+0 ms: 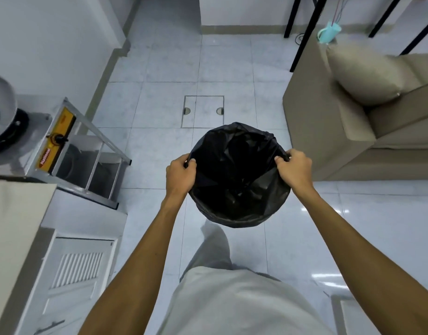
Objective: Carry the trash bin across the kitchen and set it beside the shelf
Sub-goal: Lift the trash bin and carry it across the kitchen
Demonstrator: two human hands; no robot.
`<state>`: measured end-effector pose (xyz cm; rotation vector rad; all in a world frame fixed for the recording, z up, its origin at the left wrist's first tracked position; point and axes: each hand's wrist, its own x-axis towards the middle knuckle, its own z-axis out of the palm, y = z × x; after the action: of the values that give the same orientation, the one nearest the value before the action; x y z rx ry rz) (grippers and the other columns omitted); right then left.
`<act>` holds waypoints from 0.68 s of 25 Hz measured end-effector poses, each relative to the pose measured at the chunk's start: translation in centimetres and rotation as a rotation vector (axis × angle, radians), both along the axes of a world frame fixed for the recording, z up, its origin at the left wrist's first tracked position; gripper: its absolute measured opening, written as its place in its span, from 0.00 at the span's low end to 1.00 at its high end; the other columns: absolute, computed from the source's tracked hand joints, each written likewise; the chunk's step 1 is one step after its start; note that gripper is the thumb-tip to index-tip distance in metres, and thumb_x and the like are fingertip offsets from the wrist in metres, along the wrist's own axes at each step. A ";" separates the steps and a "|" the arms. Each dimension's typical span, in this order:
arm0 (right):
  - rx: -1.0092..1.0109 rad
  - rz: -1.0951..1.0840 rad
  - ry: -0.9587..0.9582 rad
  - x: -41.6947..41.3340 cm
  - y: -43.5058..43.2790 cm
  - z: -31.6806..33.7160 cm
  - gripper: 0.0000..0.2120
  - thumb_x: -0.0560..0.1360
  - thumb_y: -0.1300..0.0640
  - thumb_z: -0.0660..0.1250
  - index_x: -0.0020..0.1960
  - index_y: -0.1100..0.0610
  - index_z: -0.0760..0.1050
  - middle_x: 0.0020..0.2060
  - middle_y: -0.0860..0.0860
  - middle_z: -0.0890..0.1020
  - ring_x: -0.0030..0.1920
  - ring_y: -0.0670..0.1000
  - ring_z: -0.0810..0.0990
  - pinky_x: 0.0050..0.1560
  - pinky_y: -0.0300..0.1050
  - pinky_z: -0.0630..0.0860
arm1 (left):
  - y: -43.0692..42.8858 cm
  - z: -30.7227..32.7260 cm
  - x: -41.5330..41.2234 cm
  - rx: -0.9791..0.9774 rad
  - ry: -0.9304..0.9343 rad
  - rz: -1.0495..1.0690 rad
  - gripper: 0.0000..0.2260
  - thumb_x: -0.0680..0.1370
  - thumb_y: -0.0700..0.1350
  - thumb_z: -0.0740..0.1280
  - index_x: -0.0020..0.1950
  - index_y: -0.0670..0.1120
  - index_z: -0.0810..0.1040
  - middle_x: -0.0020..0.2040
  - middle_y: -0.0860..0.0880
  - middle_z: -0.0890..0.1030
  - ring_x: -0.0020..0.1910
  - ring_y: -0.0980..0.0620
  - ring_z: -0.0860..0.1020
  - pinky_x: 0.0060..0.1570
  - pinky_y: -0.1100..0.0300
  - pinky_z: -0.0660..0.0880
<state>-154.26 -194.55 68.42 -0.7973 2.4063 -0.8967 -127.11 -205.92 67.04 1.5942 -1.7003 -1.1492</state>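
Observation:
The trash bin (237, 180) is round and lined with a black plastic bag, and I look straight down into its dark, seemingly empty inside. I hold it in front of my body, above the pale tiled floor. My left hand (180, 175) grips the left rim, fingers curled over the bag's edge. My right hand (295, 169) grips the right rim the same way. A metal shelf frame (96, 163) stands on the left, under a gas stove (46, 146).
A beige sofa (353, 131) with a cushion fills the right side. A white cabinet with a louvred door (75, 274) is at lower left. A floor hatch (203, 111) lies ahead on the tiles. Black table legs (302, 32) stand at the far right.

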 end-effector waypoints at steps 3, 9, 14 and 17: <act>0.007 0.012 0.008 -3.2 -8.2 -1.0 0.09 0.77 0.54 0.66 0.48 0.59 0.78 0.39 0.54 0.80 0.37 0.51 0.77 0.38 0.44 0.70 | -8.1 -0.7 -3.1 -0.008 -0.018 0.006 0.13 0.79 0.48 0.61 0.56 0.47 0.83 0.43 0.53 0.83 0.41 0.57 0.80 0.39 0.68 0.72; 0.017 0.063 -0.009 -8.7 -25.0 -1.5 0.09 0.77 0.53 0.66 0.46 0.59 0.78 0.36 0.51 0.79 0.38 0.51 0.77 0.32 0.41 0.67 | -24.6 -0.4 -8.3 -0.006 -0.003 0.032 0.13 0.79 0.47 0.61 0.57 0.47 0.83 0.46 0.51 0.84 0.45 0.53 0.81 0.47 0.59 0.78; 0.032 0.133 -0.017 -12.7 -42.2 -1.0 0.10 0.77 0.52 0.66 0.50 0.59 0.79 0.41 0.54 0.81 0.42 0.55 0.78 0.39 0.43 0.70 | -38.1 -0.3 -11.7 0.010 -0.011 0.147 0.13 0.79 0.48 0.60 0.57 0.48 0.83 0.45 0.53 0.84 0.43 0.56 0.81 0.43 0.65 0.76; 0.023 0.185 0.006 -13.9 -46.9 -1.2 0.12 0.76 0.52 0.66 0.52 0.60 0.79 0.44 0.57 0.82 0.44 0.58 0.80 0.42 0.47 0.74 | -41.1 -0.8 -11.9 0.007 -0.009 0.170 0.13 0.79 0.48 0.60 0.57 0.49 0.83 0.44 0.53 0.84 0.43 0.57 0.81 0.42 0.64 0.76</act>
<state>-168.14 -241.40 67.23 -0.9958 2.2981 -0.7929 -139.05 -247.00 66.23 1.7144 -1.5345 -1.0656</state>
